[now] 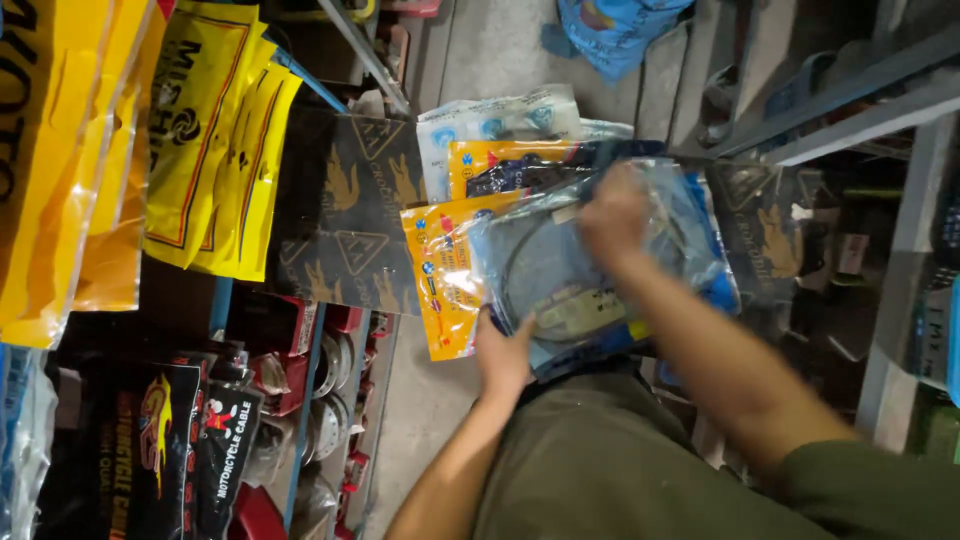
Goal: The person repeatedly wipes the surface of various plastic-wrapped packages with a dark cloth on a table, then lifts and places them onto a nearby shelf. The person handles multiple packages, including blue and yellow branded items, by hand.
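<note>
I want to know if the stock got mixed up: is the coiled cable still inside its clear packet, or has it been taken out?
Inside. The dark coil shows through the clear packet, held between left hand and right hand.

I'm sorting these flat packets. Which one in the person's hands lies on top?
The clear packet with a coiled cable inside lies on top, under the right hand. The orange packets show only at its left edge; the left hand holds the stack's bottom.

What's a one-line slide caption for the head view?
Both hands, left and right, hold clear packets of coiled cable between stocked shelves.
</note>
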